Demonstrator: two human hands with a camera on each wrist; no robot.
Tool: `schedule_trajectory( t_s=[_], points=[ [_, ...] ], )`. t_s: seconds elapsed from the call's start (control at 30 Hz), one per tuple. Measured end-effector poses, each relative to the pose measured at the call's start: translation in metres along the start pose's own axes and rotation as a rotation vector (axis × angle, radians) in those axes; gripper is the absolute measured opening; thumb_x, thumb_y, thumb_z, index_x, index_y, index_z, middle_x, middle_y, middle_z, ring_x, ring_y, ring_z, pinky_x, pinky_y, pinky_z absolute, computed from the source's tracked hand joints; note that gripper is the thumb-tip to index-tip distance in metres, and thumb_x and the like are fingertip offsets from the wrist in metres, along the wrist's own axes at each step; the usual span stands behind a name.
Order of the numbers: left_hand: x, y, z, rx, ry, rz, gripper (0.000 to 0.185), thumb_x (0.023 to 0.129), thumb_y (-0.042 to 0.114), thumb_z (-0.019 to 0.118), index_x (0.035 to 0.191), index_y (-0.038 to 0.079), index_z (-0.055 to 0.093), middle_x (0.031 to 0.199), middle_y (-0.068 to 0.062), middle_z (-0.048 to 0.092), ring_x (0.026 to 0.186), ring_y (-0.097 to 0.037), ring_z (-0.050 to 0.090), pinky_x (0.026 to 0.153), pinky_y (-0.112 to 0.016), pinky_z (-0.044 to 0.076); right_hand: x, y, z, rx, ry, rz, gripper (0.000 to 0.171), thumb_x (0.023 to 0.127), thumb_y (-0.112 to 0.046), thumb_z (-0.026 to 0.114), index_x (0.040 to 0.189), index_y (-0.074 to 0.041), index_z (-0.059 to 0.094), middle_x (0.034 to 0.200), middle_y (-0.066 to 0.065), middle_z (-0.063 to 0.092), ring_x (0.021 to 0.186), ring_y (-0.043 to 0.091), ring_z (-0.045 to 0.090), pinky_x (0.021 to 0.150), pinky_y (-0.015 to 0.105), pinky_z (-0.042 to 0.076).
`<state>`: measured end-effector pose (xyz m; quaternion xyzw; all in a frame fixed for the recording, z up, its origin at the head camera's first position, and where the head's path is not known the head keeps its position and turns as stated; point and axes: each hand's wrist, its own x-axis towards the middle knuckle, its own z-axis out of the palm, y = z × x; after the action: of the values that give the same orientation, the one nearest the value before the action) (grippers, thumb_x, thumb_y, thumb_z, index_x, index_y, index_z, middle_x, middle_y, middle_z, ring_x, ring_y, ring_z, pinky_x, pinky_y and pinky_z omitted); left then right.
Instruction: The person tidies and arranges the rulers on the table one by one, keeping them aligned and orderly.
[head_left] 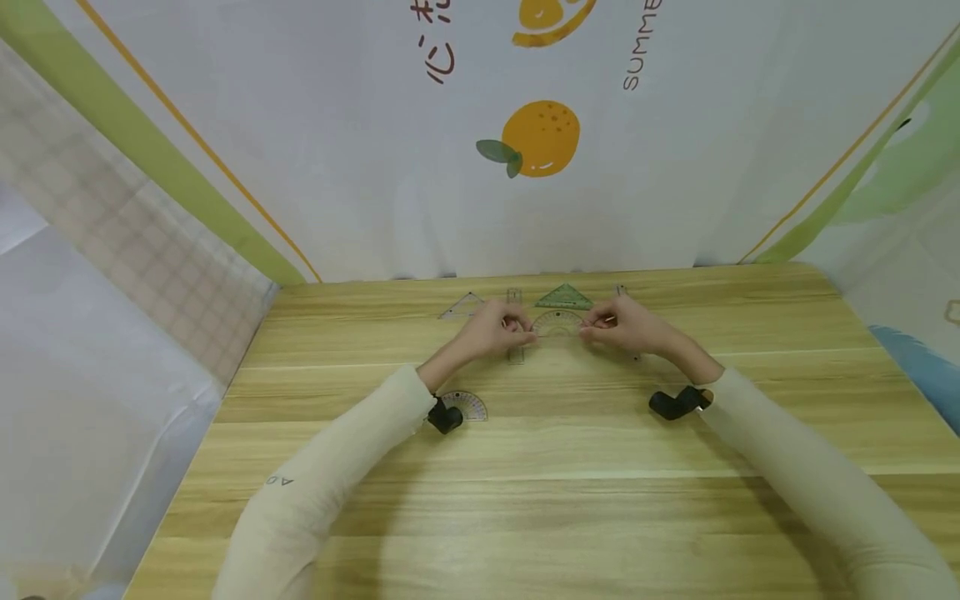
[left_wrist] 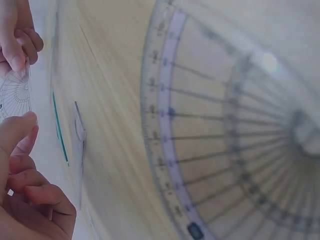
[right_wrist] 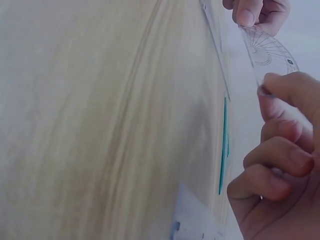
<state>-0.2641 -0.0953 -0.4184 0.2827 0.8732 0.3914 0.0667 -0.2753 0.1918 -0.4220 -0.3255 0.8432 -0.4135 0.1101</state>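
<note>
Both hands hold one clear protractor (head_left: 558, 323) by its two ends, over the far part of the table. My left hand (head_left: 495, 326) pinches the left corner between thumb and fingertips. At the opposite corner, my right hand (head_left: 626, 324) pinches it the same way. In the right wrist view the protractor (right_wrist: 270, 52) is raised off the wood, its printed lines showing. A green set square (head_left: 566, 297) lies just beyond it. One clear ruler (head_left: 515, 354) lies partly under the left hand, and another ruler (head_left: 621, 290) is mostly hidden by the right hand.
A clear set square (head_left: 467, 307) lies left of the left hand. Below the left wrist lies a second protractor (head_left: 468, 406), large in the left wrist view (left_wrist: 200, 130). Black wrist cameras (head_left: 675, 403) hang under the sleeves. A printed cloth (head_left: 375, 200) rises behind the wooden table (head_left: 540, 517).
</note>
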Motion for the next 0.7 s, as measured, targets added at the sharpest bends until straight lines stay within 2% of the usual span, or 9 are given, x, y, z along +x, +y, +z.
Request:
schedule_trajectory(
  t_s=[0.13,0.4,0.7],
  points=[
    [-0.006,0.002,-0.003,-0.047,0.002,0.006,0.009,0.096,0.013,0.074,0.092,0.005,0.076,0.069,-0.001,0.056,0.059,-0.011,0.041,0.058,-0.026,0.034,-0.003,-0.001,0.001,0.033,0.006,0.019,0.013,0.099,-0.01,0.069,0.1,0.0,0.075,0.072,0.003,0.052,0.062,0.013,0.039,0.059,0.027,0.035],
    [-0.012,0.002,-0.005,-0.062,-0.001,0.007,0.01,0.096,0.012,0.073,0.093,0.003,0.076,0.067,-0.001,0.054,0.058,-0.01,0.039,0.056,-0.025,0.032,-0.005,-0.008,0.003,0.063,0.008,0.051,0.017,0.101,-0.014,0.068,0.103,0.001,0.075,0.076,0.009,0.058,0.061,0.014,0.039,0.058,0.027,0.035],
    [-0.018,0.004,-0.011,-0.075,0.01,0.027,0.009,0.096,0.012,0.074,0.094,0.003,0.077,0.079,-0.002,0.064,0.06,-0.01,0.042,0.055,-0.024,0.033,-0.006,-0.007,0.006,0.1,0.012,0.041,0.016,0.101,-0.013,0.067,0.105,0.001,0.075,0.089,0.018,0.066,0.064,0.015,0.044,0.059,0.027,0.038]
  ],
)
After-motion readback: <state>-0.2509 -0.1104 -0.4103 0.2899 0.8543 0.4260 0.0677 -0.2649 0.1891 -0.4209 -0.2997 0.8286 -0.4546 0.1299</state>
